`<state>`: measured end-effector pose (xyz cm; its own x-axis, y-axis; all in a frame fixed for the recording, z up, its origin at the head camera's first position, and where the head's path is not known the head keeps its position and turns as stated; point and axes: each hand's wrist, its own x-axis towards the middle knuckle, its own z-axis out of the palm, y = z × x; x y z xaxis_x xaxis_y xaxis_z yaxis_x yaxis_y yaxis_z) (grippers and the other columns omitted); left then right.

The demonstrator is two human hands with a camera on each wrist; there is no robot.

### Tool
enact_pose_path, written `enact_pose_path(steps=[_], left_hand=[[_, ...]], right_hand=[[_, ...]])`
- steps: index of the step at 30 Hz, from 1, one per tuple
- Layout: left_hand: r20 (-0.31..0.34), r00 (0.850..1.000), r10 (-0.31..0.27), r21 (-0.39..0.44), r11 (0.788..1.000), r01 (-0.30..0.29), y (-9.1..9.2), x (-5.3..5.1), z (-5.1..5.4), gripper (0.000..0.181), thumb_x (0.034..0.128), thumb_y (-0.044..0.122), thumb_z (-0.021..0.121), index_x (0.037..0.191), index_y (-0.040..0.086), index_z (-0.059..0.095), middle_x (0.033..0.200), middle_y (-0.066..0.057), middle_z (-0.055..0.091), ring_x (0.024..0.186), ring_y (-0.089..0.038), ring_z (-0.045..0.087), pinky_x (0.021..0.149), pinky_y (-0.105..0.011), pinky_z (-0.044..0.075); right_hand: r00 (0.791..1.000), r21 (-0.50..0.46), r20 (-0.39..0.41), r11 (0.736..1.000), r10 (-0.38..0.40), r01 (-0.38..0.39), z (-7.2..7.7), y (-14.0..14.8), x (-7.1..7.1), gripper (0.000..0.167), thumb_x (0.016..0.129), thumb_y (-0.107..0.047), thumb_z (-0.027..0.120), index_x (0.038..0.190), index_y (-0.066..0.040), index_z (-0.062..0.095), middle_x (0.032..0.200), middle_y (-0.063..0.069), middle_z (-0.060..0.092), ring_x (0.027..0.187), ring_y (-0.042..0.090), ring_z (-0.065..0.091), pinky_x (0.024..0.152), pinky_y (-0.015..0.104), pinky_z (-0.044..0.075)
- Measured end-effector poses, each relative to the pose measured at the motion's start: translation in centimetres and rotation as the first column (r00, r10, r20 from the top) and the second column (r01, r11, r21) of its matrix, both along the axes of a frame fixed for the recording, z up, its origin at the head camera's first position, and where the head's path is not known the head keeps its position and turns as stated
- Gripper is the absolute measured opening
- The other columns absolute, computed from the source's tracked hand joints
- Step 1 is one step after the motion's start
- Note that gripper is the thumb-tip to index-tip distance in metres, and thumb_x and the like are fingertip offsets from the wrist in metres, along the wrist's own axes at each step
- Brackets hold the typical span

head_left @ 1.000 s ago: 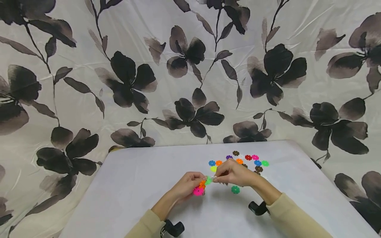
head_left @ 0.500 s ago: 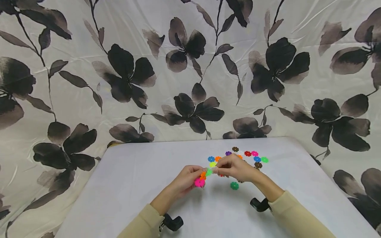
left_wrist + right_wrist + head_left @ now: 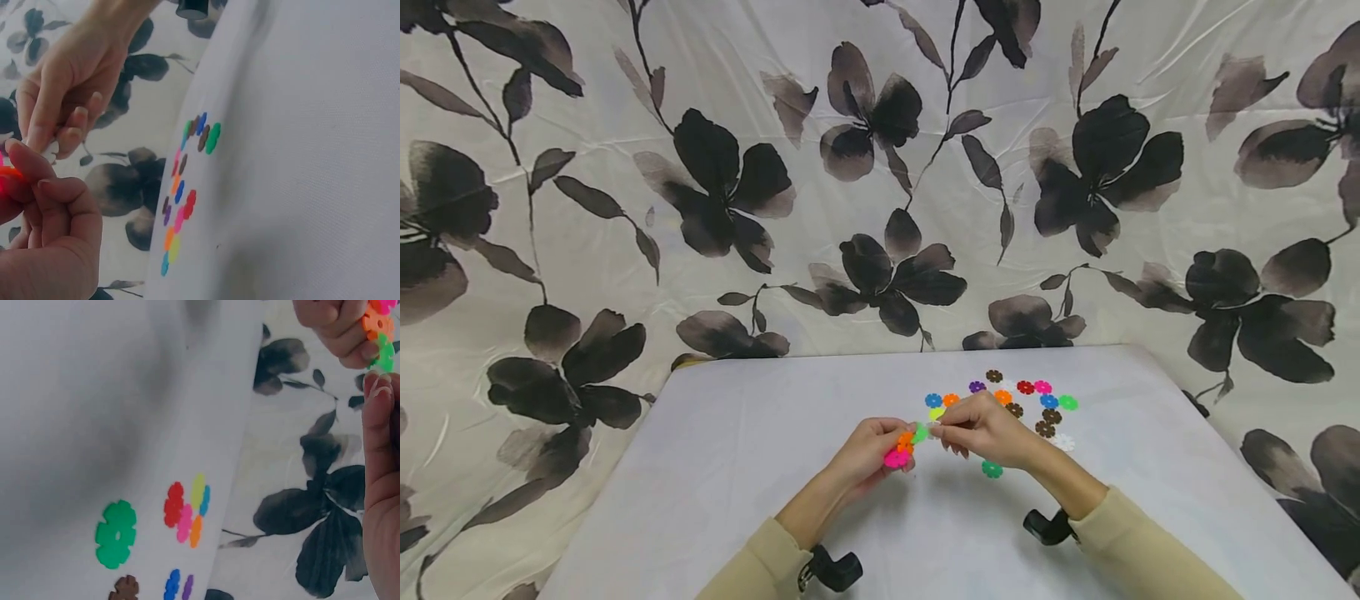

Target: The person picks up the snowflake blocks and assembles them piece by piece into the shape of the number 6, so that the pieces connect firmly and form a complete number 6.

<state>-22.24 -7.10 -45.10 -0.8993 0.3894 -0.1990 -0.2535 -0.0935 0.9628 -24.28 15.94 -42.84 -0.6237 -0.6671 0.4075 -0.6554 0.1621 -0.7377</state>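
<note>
My left hand (image 3: 868, 454) grips a short chain of flower-shaped plastic discs above the table. The chain has a pink disc (image 3: 896, 459), an orange disc (image 3: 379, 324) and a light green disc (image 3: 921, 432). From the right, my right hand (image 3: 988, 429) pinches a white disc (image 3: 51, 150) between thumb and fingers, at the green end of the chain. Fingers hide most of the white disc, so I cannot tell whether it is slotted into the green one.
Loose discs of several colours lie behind and right of the hands on the white table (image 3: 715, 467). A dark green disc (image 3: 992, 469) lies nearest, below my right hand. White discs (image 3: 1063, 442) lie at the right. A floral cloth (image 3: 880, 167) hangs behind.
Both hands and the chain have shifted slightly left in the last half second. The white disc stays pinched at the chain's green end. The head view has tilted a little since the first frame.
</note>
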Motion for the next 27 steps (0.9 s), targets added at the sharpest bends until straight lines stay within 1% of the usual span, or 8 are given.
enact_pose_path(steps=[6,10,14,17,20,23,25,27], left_hand=[[-0.009,1.000,-0.020,0.039,0.999,0.021,-0.3,0.2,0.0,0.029,0.1060,0.015,0.057,0.115,-0.011,0.064,0.094,-0.007,0.062,0.064,-0.012,0.061,0.066,-0.018,0.055],[-0.017,1.000,-0.022,0.051,0.998,0.023,-0.4,0.1,0.0,0.028,0.1055,0.015,0.057,0.114,-0.010,0.065,0.094,-0.008,0.063,0.064,-0.012,0.059,0.067,-0.019,0.055],[-0.036,0.999,-0.031,0.057,0.998,0.033,-0.3,-0.1,0.0,0.026,0.1054,0.014,0.056,0.111,-0.010,0.066,0.094,-0.008,0.063,0.063,-0.013,0.058,0.066,-0.019,0.055],[-0.041,0.998,-0.051,0.058,0.997,0.053,-0.1,-0.3,0.0,0.023,0.1053,0.012,0.055,0.106,-0.008,0.067,0.091,-0.007,0.062,0.062,-0.014,0.058,0.064,-0.020,0.053],[-0.053,0.996,-0.075,0.029,0.997,0.077,0.1,-0.7,0.0,0.022,0.1056,0.013,0.055,0.104,-0.006,0.067,0.087,-0.006,0.062,0.062,-0.013,0.057,0.063,-0.019,0.052],[-0.082,0.992,-0.100,-0.003,0.995,0.100,0.2,-1.1,0.4,0.024,0.1058,0.017,0.057,0.108,-0.005,0.067,0.084,-0.006,0.063,0.064,-0.012,0.058,0.063,-0.017,0.051],[-0.110,0.988,-0.111,-0.021,0.994,0.109,0.1,-1.3,0.6,0.026,0.1056,0.018,0.058,0.112,-0.006,0.066,0.084,-0.006,0.063,0.065,-0.011,0.058,0.063,-0.016,0.051],[-0.137,0.984,-0.115,-0.037,0.993,0.111,-0.1,-1.3,0.8,0.028,0.1055,0.019,0.059,0.114,-0.007,0.066,0.084,-0.006,0.064,0.066,-0.011,0.057,0.063,-0.015,0.051]], right_hand=[[0.999,-0.066,-0.003,0.997,0.039,-0.040,0.8,-0.8,1.3,0.030,0.096,0.009,0.063,0.072,-0.008,0.068,0.060,0.012,0.058,0.050,0.020,0.053,0.047,0.024,0.046],[0.999,-0.085,-0.013,0.995,0.050,-0.051,1.1,-1.0,1.5,0.030,0.096,0.009,0.063,0.073,-0.008,0.069,0.059,0.012,0.057,0.050,0.020,0.053,0.048,0.024,0.046],[0.999,-0.069,-0.013,0.996,0.051,-0.052,1.0,-0.8,1.1,0.029,0.096,0.008,0.064,0.073,-0.008,0.069,0.059,0.012,0.058,0.051,0.022,0.054,0.048,0.027,0.048],[0.997,-0.037,-0.011,0.997,0.070,-0.071,0.4,-0.3,0.3,0.028,0.096,0.007,0.065,0.073,-0.009,0.069,0.060,0.011,0.059,0.051,0.022,0.056,0.047,0.033,0.052],[0.997,0.009,0.005,0.997,0.077,-0.077,0.2,0.5,-0.5,0.024,0.097,0.002,0.066,0.078,-0.011,0.071,0.063,0.010,0.061,0.054,0.023,0.058,0.051,0.032,0.054],[0.998,0.023,0.038,0.998,0.052,-0.053,0.5,1.0,-0.8,0.021,0.098,-0.003,0.067,0.081,-0.012,0.073,0.067,0.011,0.062,0.058,0.027,0.060,0.055,0.033,0.056],[0.998,0.023,0.065,0.999,0.025,-0.027,0.8,1.2,-0.8,0.017,0.098,-0.004,0.068,0.085,-0.012,0.073,0.071,0.013,0.063,0.061,0.030,0.061,0.058,0.036,0.058],[0.995,0.024,0.101,1.000,-0.007,0.004,0.6,1.2,-0.8,0.011,0.098,-0.007,0.069,0.090,-0.012,0.074,0.074,0.013,0.065,0.064,0.031,0.062,0.062,0.040,0.059]])
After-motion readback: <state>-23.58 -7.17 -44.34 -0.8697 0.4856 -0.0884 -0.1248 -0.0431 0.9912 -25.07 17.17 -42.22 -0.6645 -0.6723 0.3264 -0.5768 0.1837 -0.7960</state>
